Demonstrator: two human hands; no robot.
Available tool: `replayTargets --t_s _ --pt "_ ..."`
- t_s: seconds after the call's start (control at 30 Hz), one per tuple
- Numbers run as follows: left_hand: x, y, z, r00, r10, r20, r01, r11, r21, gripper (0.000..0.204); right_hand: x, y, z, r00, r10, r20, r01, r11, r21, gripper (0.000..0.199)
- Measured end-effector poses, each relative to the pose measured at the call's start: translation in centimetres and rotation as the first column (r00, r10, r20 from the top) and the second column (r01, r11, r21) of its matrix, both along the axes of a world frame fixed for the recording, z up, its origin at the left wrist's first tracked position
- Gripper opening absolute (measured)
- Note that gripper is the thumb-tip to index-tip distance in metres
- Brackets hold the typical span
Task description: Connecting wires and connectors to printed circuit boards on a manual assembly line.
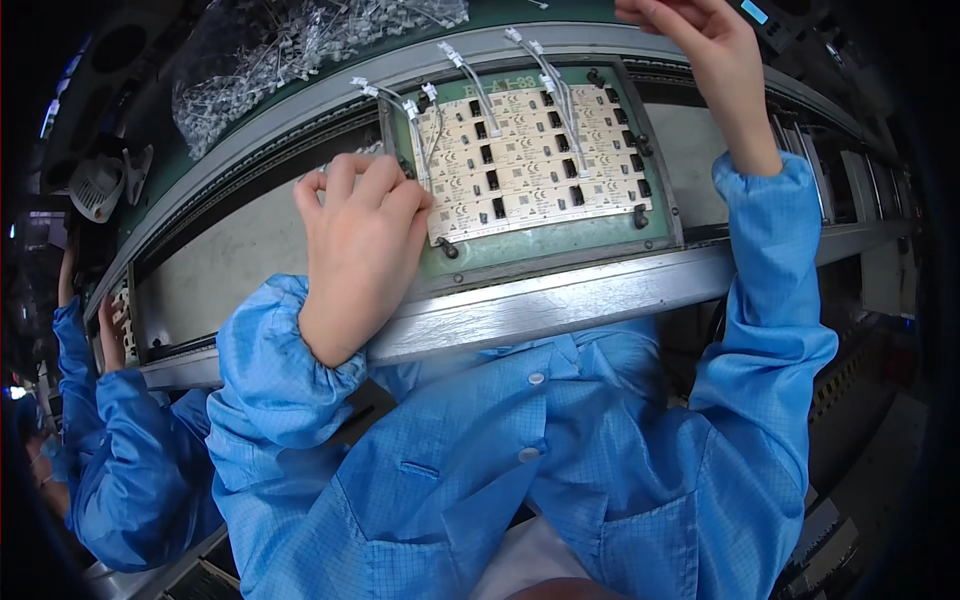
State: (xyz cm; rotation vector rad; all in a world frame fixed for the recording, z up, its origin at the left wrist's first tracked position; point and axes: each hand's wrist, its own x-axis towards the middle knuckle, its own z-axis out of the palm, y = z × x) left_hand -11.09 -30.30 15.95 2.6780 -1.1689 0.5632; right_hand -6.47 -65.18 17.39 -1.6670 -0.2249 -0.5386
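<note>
Left hand (pixel 360 235): laid knuckles-up on the left edge of the green carrier tray (pixel 560 245), fingers curled under and pressed together; nothing is seen pinched. The placing is judged to steady the tray on the conveyor rail (pixel 600 290), which runs just below the wrist.

Circuit board panel (pixel 535 160): cream, gridded with small black components, seated in the tray immediately right of the left hand and held by black corner clips, presumably so it cannot shift while being worked.

White wire leads (pixel 480 90): several are plugged into the panel's upper rows and fanned away beyond the fingers, their connector ends kept clear of the board.

Right hand (pixel 700 40): raised well beyond the panel at the frame's top edge, fingers drawn together; whether anything is pinched cannot be told, as the fingertips are cut off.

Bag of clear small parts (pixel 300 50): set beyond the left hand, within reach.

Co-worker's sleeve (pixel 130 450): blue, far left of the left hand.
</note>
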Motion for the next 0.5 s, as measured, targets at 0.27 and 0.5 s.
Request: replayTargets --t_s 0.27,0.5 --pt "0.1 0.0 0.0 0.985 0.073 -0.157 -0.084 0.995 -0.063 0.008 -0.3 -0.7 -1.7 0.999 0.040 -0.014 -0.041 0.999 -0.035 0.008" --pt "0.1 -0.4 0.6 0.983 0.076 -0.167 -0.085 0.995 -0.048 0.008 -1.2 0.3 -1.7 0.999 0.009 -0.037 -0.014 0.992 -0.127 0.007"
